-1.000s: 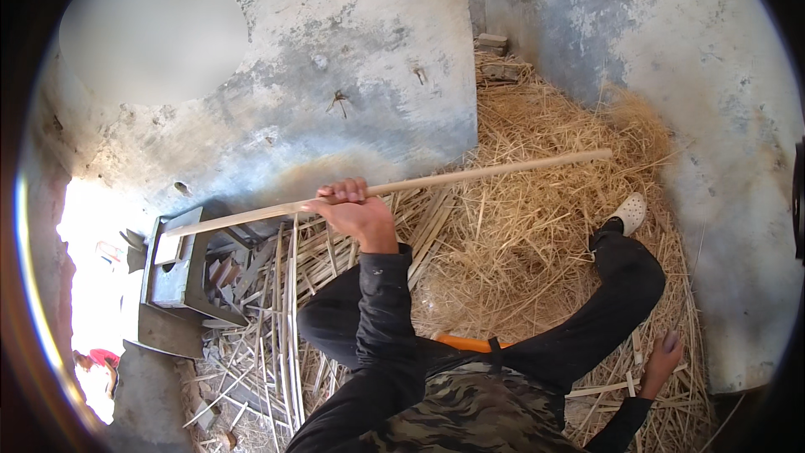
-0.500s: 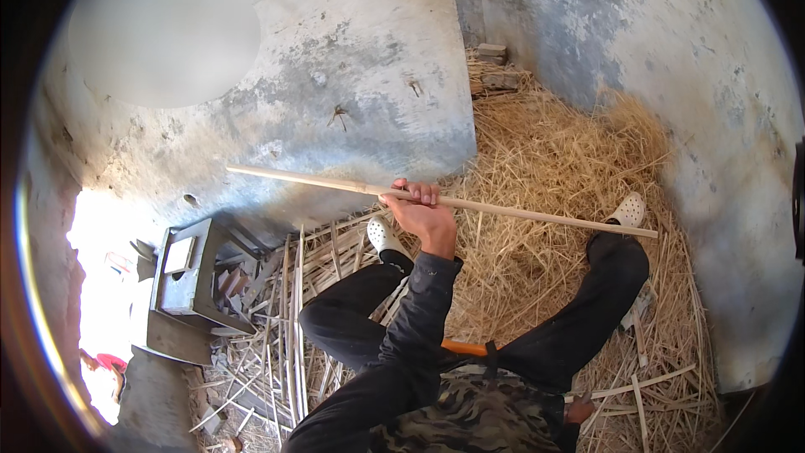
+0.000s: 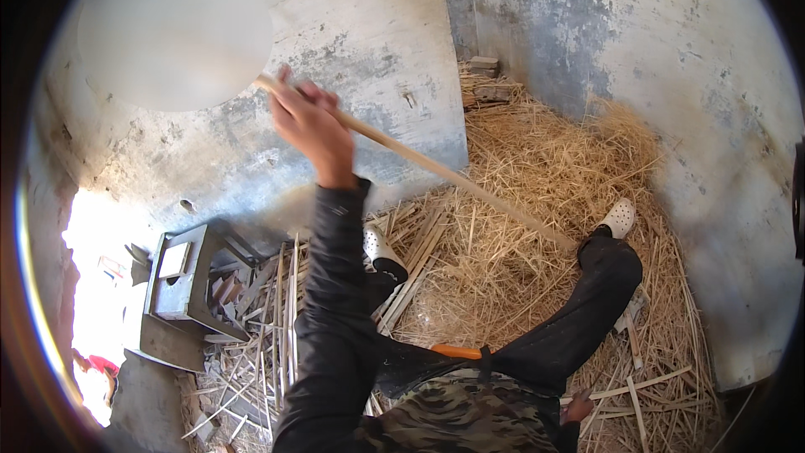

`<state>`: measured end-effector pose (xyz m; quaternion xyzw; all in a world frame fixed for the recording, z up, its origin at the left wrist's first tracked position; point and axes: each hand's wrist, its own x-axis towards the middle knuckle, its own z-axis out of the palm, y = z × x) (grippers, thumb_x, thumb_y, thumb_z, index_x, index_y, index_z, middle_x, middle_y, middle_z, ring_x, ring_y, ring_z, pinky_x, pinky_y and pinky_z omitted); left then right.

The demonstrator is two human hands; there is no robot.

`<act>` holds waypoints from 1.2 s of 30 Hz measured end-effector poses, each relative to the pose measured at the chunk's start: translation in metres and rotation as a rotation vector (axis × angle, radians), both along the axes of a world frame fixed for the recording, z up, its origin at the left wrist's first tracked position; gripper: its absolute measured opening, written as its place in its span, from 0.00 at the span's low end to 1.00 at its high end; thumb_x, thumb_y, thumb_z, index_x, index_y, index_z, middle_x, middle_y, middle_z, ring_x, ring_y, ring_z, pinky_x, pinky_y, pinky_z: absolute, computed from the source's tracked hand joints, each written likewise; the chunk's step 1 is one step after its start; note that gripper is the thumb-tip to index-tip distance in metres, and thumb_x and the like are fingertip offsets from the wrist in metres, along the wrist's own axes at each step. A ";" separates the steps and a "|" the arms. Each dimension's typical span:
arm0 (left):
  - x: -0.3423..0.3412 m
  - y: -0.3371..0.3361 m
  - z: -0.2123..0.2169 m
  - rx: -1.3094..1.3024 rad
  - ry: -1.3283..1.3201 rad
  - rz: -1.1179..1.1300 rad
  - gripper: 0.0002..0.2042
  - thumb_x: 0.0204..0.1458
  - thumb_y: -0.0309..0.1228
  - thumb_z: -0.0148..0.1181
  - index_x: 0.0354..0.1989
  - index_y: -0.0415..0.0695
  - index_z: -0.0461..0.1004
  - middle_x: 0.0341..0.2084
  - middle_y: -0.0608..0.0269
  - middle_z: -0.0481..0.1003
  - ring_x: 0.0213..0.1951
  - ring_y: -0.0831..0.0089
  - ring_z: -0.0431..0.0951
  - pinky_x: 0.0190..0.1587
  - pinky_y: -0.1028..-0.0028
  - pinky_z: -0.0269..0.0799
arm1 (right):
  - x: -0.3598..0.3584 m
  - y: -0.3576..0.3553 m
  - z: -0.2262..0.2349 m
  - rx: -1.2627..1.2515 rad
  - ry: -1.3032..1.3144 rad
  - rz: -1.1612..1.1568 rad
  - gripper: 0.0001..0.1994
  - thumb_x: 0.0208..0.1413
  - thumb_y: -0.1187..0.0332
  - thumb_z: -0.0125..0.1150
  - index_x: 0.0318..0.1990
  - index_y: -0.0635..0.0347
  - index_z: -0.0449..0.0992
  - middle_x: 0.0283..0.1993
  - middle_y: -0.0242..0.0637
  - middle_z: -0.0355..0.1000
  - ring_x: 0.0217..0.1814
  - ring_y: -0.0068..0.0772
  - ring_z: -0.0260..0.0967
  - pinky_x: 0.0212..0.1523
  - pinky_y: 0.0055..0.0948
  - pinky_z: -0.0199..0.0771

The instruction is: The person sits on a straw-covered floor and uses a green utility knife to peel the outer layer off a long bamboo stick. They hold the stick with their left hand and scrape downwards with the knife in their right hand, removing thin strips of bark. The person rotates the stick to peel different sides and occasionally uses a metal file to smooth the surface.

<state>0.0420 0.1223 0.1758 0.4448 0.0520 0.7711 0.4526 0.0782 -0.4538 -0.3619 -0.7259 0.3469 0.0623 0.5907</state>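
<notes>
My left hand (image 3: 314, 130) is raised high in front of the wall, shut around a long pale wooden stick (image 3: 453, 180). The stick slants down to the right, and its far end reaches the straw next to my right knee (image 3: 608, 256). My black sleeve runs up from the lower edge. Only a small part of my right hand (image 3: 577, 408) shows, low beside my hip on the straw; its fingers are not clear. I am seated with both legs stretched out, in white shoes (image 3: 620, 218).
A heap of loose straw (image 3: 545, 159) fills the corner between rough grey walls (image 3: 671, 75). A grey metal stand (image 3: 180, 285) sits at the left with split sticks (image 3: 268, 327) scattered beside it. An orange-handled tool (image 3: 457, 352) lies at my waist. Bricks (image 3: 486, 75) sit in the corner.
My left hand has swung upward and left with the stick, which has tipped from nearly level to steeply slanted. My right hand has drawn back toward my hip.
</notes>
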 end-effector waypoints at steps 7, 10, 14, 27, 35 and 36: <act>-0.028 -0.008 0.091 0.471 0.880 -0.101 0.13 0.62 0.33 0.46 0.49 0.39 0.70 0.22 0.68 0.72 0.18 0.88 0.60 0.18 0.85 0.56 | -0.001 0.046 0.059 -0.017 -0.078 0.058 0.26 0.66 0.57 0.40 0.14 0.58 0.57 0.10 0.30 0.46 0.10 0.26 0.44 0.14 0.33 0.48; -0.015 -0.032 0.048 0.298 1.218 -0.301 0.11 0.62 0.37 0.47 0.40 0.41 0.69 0.17 0.69 0.71 0.14 0.87 0.59 0.15 0.85 0.54 | 0.003 0.034 0.067 -0.177 -0.227 0.246 0.21 0.65 0.62 0.42 0.18 0.59 0.58 0.16 0.33 0.53 0.16 0.27 0.49 0.20 0.32 0.53; -0.011 -0.037 -0.021 0.245 1.417 -0.382 0.08 0.64 0.32 0.42 0.39 0.42 0.66 0.16 0.69 0.71 0.13 0.86 0.61 0.14 0.83 0.56 | 0.030 0.054 0.135 -0.265 -0.363 0.397 0.10 0.59 0.69 0.50 0.28 0.63 0.60 0.26 0.34 0.58 0.30 0.27 0.51 0.33 0.31 0.57; 0.005 -0.090 -0.132 -0.057 1.465 -1.055 0.07 0.66 0.32 0.42 0.44 0.42 0.63 0.21 0.70 0.73 0.16 0.85 0.63 0.18 0.82 0.60 | 0.076 0.305 0.330 0.566 -0.620 0.832 0.11 0.53 0.67 0.67 0.38 0.64 0.75 0.21 0.23 0.65 0.15 0.11 0.58 0.15 0.16 0.57; -0.021 -0.093 -0.193 -0.221 1.347 -1.139 0.12 0.66 0.32 0.41 0.51 0.40 0.64 0.27 0.63 0.75 0.20 0.83 0.68 0.23 0.82 0.66 | 0.086 0.387 0.322 0.825 -0.408 0.916 0.10 0.53 0.70 0.64 0.26 0.61 0.69 0.16 0.27 0.63 0.10 0.16 0.57 0.11 0.20 0.56; -0.024 -0.092 -0.199 -0.239 1.311 -1.152 0.13 0.66 0.34 0.41 0.52 0.39 0.65 0.28 0.63 0.75 0.21 0.83 0.69 0.24 0.82 0.67 | 0.088 0.393 0.318 0.877 -0.331 0.906 0.08 0.52 0.72 0.63 0.26 0.62 0.69 0.15 0.27 0.62 0.10 0.16 0.57 0.11 0.20 0.56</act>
